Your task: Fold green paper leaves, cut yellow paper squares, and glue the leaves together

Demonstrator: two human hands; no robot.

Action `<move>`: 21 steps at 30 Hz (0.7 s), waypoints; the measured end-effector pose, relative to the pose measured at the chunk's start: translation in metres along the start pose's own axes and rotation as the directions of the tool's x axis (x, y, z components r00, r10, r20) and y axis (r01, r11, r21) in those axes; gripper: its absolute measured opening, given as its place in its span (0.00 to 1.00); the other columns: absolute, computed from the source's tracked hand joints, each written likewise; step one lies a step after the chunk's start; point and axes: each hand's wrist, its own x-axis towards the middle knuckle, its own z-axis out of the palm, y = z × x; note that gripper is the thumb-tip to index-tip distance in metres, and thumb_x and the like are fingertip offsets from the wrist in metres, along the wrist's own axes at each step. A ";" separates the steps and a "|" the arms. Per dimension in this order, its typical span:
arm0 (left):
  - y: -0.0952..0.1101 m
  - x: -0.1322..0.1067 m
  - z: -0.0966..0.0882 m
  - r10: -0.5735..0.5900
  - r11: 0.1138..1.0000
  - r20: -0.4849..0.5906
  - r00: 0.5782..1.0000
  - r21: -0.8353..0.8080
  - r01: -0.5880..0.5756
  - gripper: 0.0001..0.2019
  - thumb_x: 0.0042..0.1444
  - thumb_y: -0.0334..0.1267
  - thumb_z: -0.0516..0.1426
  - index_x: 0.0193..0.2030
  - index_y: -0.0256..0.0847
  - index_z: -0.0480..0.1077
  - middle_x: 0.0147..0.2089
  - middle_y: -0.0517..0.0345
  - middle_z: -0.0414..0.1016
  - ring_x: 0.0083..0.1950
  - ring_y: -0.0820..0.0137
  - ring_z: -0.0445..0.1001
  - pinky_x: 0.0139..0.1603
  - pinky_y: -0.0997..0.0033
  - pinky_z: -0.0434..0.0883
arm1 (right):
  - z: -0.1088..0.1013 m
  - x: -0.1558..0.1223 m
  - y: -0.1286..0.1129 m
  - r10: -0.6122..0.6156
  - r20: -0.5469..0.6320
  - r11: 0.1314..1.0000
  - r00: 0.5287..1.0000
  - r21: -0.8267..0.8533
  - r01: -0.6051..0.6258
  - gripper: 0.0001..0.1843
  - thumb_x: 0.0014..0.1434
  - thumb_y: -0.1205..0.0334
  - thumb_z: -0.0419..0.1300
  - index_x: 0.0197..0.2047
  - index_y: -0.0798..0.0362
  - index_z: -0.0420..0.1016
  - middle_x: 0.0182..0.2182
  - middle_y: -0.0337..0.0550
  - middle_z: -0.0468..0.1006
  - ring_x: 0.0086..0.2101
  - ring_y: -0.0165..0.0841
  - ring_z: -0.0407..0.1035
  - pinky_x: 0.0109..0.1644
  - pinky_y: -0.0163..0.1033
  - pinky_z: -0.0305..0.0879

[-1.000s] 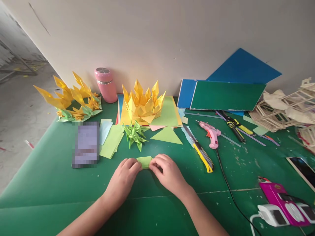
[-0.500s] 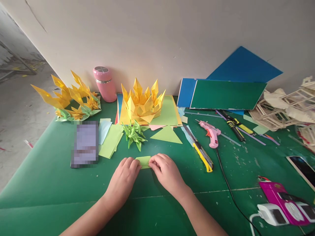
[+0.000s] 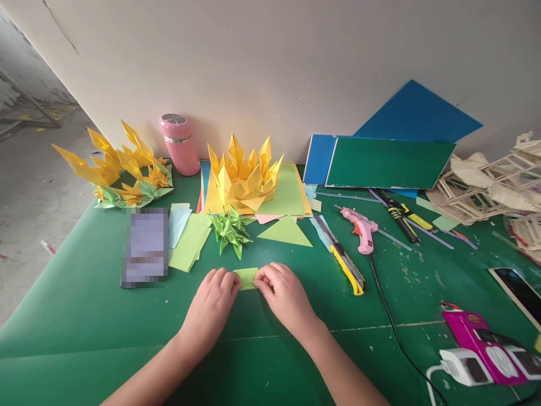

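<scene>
A small piece of light green paper (image 3: 247,278) is stretched between my two hands, low over the green table. My left hand (image 3: 214,299) pinches its left end, and my right hand (image 3: 284,293) pinches the right end between thumb and fingers. The parts of the paper under my fingertips are hidden. Just beyond my hands lies a cluster of green folded-paper flowers (image 3: 230,231). A green paper triangle (image 3: 287,232) is flat on the table behind my right hand. Green paper sheets (image 3: 189,242) lie in a loose pile beyond my left hand.
A yellow paper crown (image 3: 245,186) stands on coloured sheets; another crown (image 3: 127,169) sits left by a pink flask (image 3: 181,146). At right are a yellow utility knife (image 3: 349,268), pink glue gun (image 3: 361,225) with its cord, and a purple power strip (image 3: 473,332). A blurred rectangle (image 3: 146,248) lies left.
Both hands keep their pinch on the green paper and have barely moved. The paper's outline looks slightly straighter along its top edge. The whole view has shifted very slightly.
</scene>
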 end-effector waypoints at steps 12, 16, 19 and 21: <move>-0.003 0.002 -0.002 -0.025 0.997 0.062 0.998 -0.077 0.030 0.12 0.64 0.33 0.46 0.35 0.42 0.70 0.32 0.57 0.69 0.30 0.67 0.67 0.32 0.68 0.68 | -0.001 -0.006 0.005 0.024 -0.017 0.994 1.000 0.109 -0.022 0.09 0.59 0.73 0.55 0.30 0.51 0.69 0.30 0.40 0.71 0.33 0.33 0.67 0.34 0.35 0.63; -0.005 -0.001 -0.003 -0.040 0.985 0.057 0.998 -0.166 0.049 0.12 0.64 0.32 0.46 0.38 0.42 0.71 0.34 0.56 0.71 0.32 0.67 0.68 0.34 0.68 0.70 | -0.003 -0.008 0.009 0.025 0.007 0.980 1.000 0.195 -0.026 0.10 0.60 0.74 0.54 0.33 0.51 0.71 0.33 0.41 0.72 0.34 0.34 0.69 0.36 0.36 0.65; -0.007 -0.004 -0.003 -0.048 0.976 0.046 0.998 -0.209 0.056 0.13 0.64 0.32 0.46 0.40 0.43 0.71 0.36 0.56 0.72 0.34 0.67 0.69 0.36 0.67 0.70 | -0.004 -0.009 0.010 0.033 0.025 0.974 0.999 0.222 -0.037 0.10 0.60 0.74 0.53 0.34 0.52 0.72 0.34 0.42 0.72 0.35 0.34 0.69 0.38 0.37 0.66; -0.007 -0.005 -0.003 -0.051 0.976 0.038 0.998 -0.208 0.058 0.13 0.64 0.32 0.46 0.40 0.43 0.71 0.35 0.56 0.71 0.34 0.67 0.69 0.36 0.67 0.71 | -0.005 -0.009 0.010 0.037 0.033 0.972 0.999 0.230 -0.043 0.11 0.60 0.75 0.52 0.35 0.52 0.72 0.35 0.42 0.73 0.35 0.34 0.69 0.38 0.37 0.66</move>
